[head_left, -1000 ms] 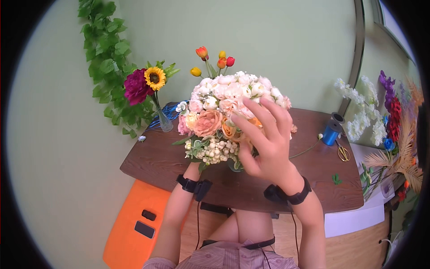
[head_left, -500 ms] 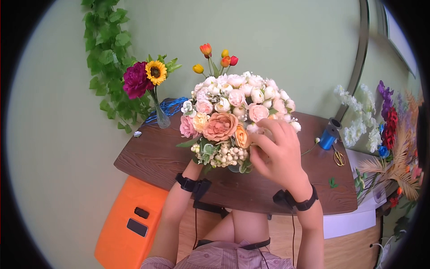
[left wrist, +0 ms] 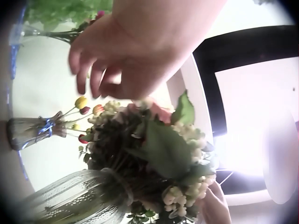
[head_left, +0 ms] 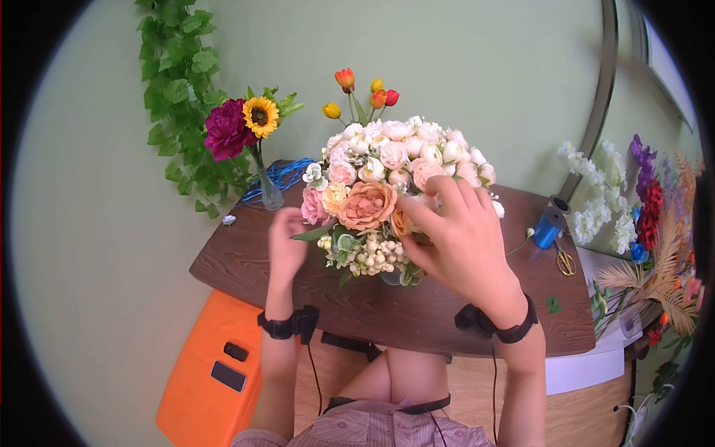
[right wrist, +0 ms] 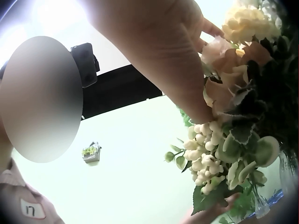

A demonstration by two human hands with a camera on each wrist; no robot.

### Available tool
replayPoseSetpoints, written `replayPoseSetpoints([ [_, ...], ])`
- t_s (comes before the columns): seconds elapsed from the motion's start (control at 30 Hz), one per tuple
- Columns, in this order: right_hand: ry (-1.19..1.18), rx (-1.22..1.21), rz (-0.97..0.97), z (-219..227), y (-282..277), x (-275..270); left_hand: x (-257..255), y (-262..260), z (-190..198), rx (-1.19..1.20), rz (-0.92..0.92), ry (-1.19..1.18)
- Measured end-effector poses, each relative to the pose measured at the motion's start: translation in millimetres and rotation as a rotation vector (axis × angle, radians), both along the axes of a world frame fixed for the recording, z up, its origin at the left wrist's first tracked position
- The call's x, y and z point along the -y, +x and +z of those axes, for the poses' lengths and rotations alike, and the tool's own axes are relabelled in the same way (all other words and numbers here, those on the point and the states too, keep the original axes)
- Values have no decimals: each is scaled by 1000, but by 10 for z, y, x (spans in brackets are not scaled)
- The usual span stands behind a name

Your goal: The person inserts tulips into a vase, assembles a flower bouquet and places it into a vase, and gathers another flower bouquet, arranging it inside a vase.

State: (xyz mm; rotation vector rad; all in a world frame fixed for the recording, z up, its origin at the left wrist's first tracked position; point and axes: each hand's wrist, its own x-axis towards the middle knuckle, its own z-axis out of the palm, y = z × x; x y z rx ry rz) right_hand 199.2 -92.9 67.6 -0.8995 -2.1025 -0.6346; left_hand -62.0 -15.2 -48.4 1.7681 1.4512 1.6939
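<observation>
A large bouquet (head_left: 395,155) of white, pink and orange flowers stands in a ribbed glass vase (left wrist: 77,193) on the dark table. My right hand (head_left: 469,246) is at its front right, thumb and forefinger curved around an orange rose (head_left: 401,222). Just left of that rose is a big peach flower (head_left: 367,206), above a cluster of cream berries (head_left: 375,255). My left hand (head_left: 286,249), slightly blurred, hovers off the bouquet's left side near a long green leaf (head_left: 315,232). Its fingers bend loosely and hold nothing in the left wrist view.
A small vase (head_left: 271,191) with a sunflower and a magenta bloom stands back left beside blue ribbon (head_left: 290,176). Tulips (head_left: 378,98) rise behind the bouquet. At the right are a blue ribbon spool (head_left: 548,227), gold-handled scissors (head_left: 566,262) and a green leaf scrap (head_left: 553,304).
My left hand has come out from under the bouquet and moved left. My right hand has lowered from above the front blooms and closed its fingers in around the orange rose.
</observation>
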Motion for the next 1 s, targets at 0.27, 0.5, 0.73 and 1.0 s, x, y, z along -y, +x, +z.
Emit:
replayPoseSetpoints([
  [0.27,-38,-17,16,-36,-22,-22,714,588,998,-507,-89,563],
  [0.5,-41,-20,48,-81,-8,-18,786,823,1204,-655,-159,407],
  [0.73,-44,26,24,-130,52,29,779,736,1170,-793,-157,341],
  [1.0,-53,28,-27,-207,171,105,804,495,1128,-915,-228,360],
])
